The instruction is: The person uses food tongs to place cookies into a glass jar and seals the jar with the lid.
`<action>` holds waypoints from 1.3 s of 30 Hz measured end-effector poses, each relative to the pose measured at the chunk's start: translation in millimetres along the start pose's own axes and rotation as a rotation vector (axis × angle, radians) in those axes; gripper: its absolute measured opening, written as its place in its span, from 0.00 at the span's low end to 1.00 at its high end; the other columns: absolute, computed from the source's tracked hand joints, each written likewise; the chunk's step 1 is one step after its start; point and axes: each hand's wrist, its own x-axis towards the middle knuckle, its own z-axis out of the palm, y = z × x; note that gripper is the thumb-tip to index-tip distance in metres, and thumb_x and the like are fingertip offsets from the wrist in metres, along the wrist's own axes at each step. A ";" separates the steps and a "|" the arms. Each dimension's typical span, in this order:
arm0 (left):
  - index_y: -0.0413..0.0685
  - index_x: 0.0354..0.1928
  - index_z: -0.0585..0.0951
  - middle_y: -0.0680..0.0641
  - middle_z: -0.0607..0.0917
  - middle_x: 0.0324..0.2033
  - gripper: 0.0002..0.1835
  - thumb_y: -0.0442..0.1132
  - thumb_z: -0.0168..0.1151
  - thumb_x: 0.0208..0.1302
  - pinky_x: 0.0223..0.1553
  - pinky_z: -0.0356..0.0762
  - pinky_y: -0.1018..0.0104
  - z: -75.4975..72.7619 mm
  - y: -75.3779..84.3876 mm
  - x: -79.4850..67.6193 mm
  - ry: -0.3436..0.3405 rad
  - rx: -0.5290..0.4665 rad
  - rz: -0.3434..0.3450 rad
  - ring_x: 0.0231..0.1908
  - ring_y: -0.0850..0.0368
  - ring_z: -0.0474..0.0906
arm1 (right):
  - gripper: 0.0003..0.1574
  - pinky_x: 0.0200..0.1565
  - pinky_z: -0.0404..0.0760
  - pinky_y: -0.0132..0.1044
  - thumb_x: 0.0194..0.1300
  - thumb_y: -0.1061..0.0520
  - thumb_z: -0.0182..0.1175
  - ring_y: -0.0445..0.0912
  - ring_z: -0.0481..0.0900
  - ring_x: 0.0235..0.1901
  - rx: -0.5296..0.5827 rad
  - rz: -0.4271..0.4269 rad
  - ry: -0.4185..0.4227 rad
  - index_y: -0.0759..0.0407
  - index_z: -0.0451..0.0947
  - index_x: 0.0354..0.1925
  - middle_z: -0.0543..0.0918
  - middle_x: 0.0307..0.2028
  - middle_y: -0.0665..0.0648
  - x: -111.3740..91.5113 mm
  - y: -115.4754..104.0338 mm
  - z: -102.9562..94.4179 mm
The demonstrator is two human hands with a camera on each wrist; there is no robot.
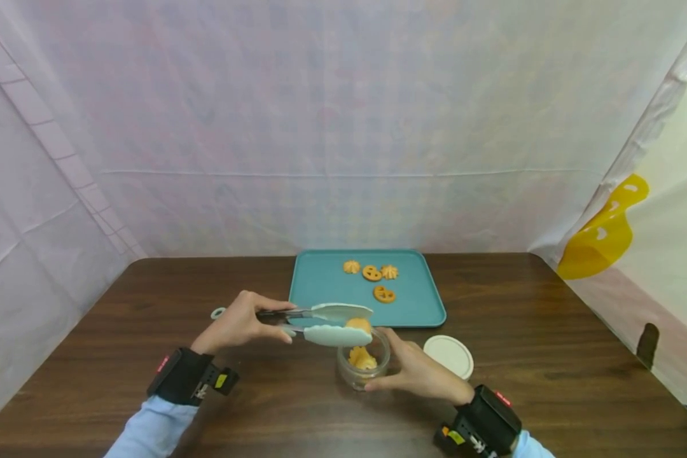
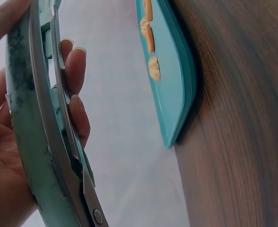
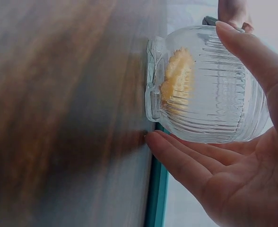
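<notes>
My left hand (image 1: 246, 324) grips a pair of tongs (image 2: 44, 118) with pale mint tips. Between those tips is a golden cookie (image 1: 359, 326), over the mouth of a ribbed glass jar (image 3: 210, 85). Thumb and fingers of my right hand (image 1: 418, 372) hold the jar around its side, low at the tabletop. Inside the jar lies a ridged cookie (image 3: 179, 78), near the bottom; whether more lie under it I cannot tell. A round white lid (image 1: 449, 356) rests on the table just beyond my right hand.
Behind the hands a teal tray (image 1: 320, 280) lies on the brown wooden table (image 1: 177, 286). It carries two pretzel-shaped cookies (image 1: 384, 294) and two ridged cookies (image 1: 352, 266). Pale cloth (image 1: 320, 127) hangs along the table's back edge and sides.
</notes>
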 end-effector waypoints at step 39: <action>0.44 0.48 0.80 0.44 0.83 0.41 0.31 0.52 0.71 0.39 0.24 0.63 0.73 3.6 4.0 9.2 -0.083 0.009 -0.008 0.20 0.67 0.63 | 0.52 0.46 0.73 0.39 0.43 0.33 0.64 0.42 0.73 0.48 -0.064 0.001 0.024 0.51 0.56 0.61 0.75 0.51 0.52 0.6 1.0 -0.9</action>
